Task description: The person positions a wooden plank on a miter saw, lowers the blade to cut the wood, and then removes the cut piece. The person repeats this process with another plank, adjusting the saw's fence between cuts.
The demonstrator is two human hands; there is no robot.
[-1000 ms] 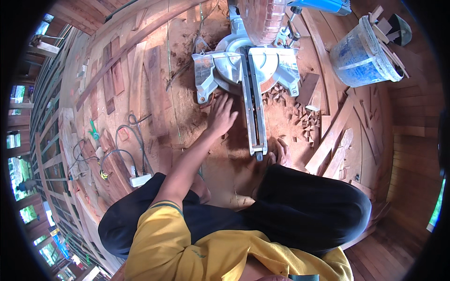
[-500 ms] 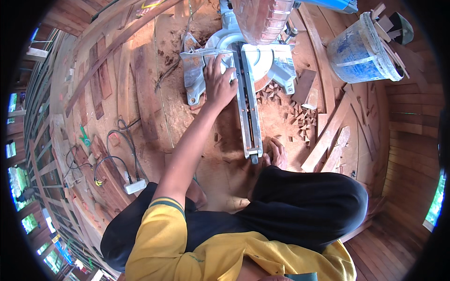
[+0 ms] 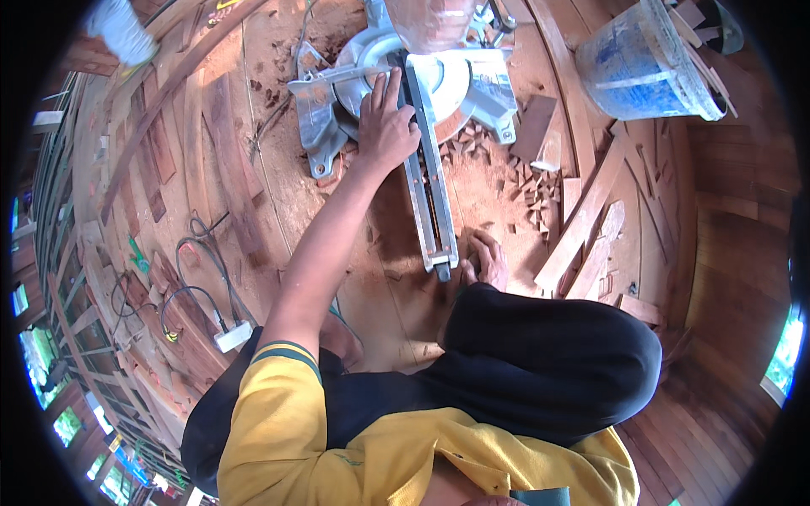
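Note:
My left hand [image 3: 386, 126] reaches onto the pale metal miter saw [image 3: 494, 110], its fingers apart and extended, fingertips touching near the fence just left of the long slotted arm [image 3: 429, 207]. I cannot make out anything held in it. Small triangular wood offcuts [image 3: 531, 190] are scattered at the saw's right, amid sawdust. My right hand is not in view. A bare foot [image 3: 488, 261] shows beside the near end of the slotted arm.
A stained blue bucket [image 3: 637, 67] of wood scraps stands at upper right. Boards [image 3: 582, 219] lie on the plank floor. A white power strip [image 3: 232, 336] and loose cables are at left. A pale shape, perhaps someone's leg [image 3: 122, 38], shows at upper left.
My left hand has moved forward from the front of the saw base up onto its table near the fence. The pale shape has appeared at upper left. The view has shifted slightly.

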